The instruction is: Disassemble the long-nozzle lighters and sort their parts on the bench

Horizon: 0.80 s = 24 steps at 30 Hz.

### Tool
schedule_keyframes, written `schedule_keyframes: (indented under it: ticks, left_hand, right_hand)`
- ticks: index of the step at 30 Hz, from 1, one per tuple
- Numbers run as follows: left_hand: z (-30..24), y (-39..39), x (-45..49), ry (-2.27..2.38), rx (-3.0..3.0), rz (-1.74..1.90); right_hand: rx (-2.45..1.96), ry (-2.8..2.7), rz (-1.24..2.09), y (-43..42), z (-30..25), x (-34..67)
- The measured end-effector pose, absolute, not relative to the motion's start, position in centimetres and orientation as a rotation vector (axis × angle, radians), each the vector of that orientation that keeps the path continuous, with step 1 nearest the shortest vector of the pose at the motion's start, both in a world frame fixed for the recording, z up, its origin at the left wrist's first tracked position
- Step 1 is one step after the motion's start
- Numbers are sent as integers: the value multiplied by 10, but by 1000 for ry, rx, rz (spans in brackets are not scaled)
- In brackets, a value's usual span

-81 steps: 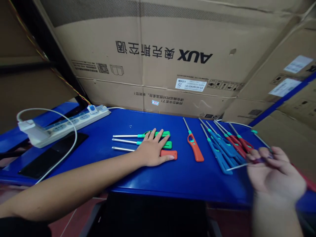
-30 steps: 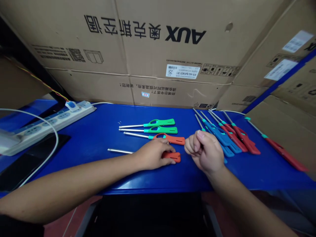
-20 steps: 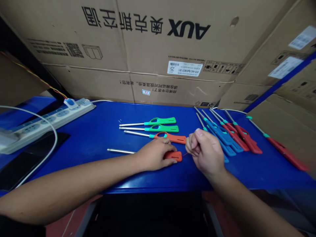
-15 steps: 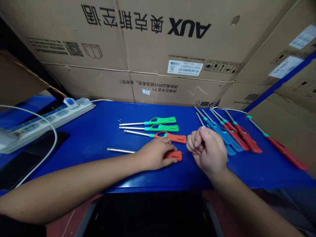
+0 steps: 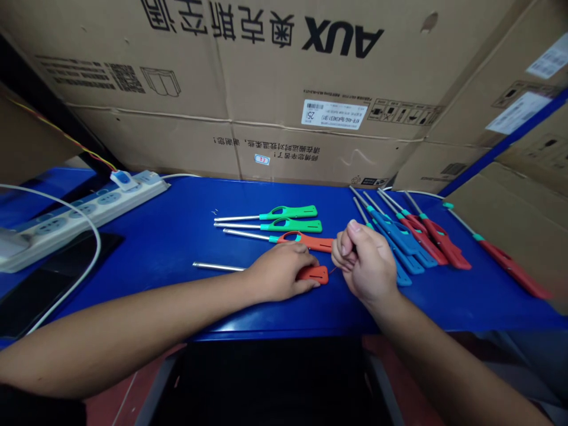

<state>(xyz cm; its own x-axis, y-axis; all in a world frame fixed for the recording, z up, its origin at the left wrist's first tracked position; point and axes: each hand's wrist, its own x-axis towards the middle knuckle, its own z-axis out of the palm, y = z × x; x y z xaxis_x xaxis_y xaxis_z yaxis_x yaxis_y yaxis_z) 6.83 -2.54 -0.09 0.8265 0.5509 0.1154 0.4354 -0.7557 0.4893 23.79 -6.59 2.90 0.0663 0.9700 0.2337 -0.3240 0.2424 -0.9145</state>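
My left hand is wrapped over an orange gas lighter on the blue table, its metal tube pointing left and its grip end showing past my fingers. A thin red strand spans the small gap from that end to my right hand, which is closed in a fist around it. Just beyond my hands lies another orange lighter, its end partly behind my right fist. Two green lighters lie parallel behind it.
To the right lie several blue lighters and red lighters, with one red lighter farther out. A white power strip and a dark phone-like slab are on the left. A large cardboard box stands along the back.
My right fist has shifted slightly left and closer to my left hand. My left hand keeps its hold on the orange lighter, and the view has tipped slightly.
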Motion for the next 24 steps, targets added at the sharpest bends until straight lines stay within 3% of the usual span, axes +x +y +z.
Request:
schedule_keyframes:
  ticks: [8,16,18,22,24]
  left_hand:
    - [0,-25,68,723,2549,360]
    - [1,-26,68,703,2572,378]
    - [1,-26,68,689,2572,400]
    - [1,-26,69,696,2591,395]
    - [1,-26,69,705,2602,377]
  right_hand:
    - [-696,-1049,1133,-69,42,235]
    - [-926,-1297,998,-69,32,235]
    - [-1091,-1680,744,-72,41,239]
    - [-1556,-2430,-169,-76,76,250]
    - [-1729,-2635,-337,-74,93,253]
